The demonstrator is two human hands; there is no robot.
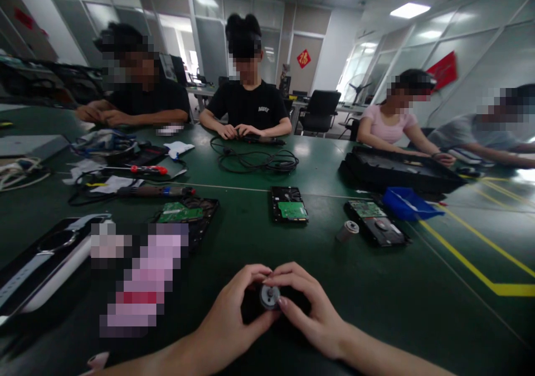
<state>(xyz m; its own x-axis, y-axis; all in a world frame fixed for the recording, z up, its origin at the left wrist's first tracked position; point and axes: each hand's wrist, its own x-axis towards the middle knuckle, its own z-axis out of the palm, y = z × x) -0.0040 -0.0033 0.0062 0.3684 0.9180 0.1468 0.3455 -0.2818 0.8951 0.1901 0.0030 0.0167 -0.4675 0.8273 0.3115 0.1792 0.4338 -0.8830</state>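
Gripping motor (270, 298) between left hand (227, 309) and right hand (316, 312), apparently intact; with second motor (348, 231), middle drive (289, 204) untouched on desk (401, 292).

Single head-worn view, looking forward and down across green table (238, 237), close above fingers (288, 279).

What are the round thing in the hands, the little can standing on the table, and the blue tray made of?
Round thing: probably metal, dull grey with a faintly shiny rim.
Little can: likely metal too, its grey side softly gleaming.
Blue tray: seemingly plastic, fairly smooth, because its bright blue looks even.
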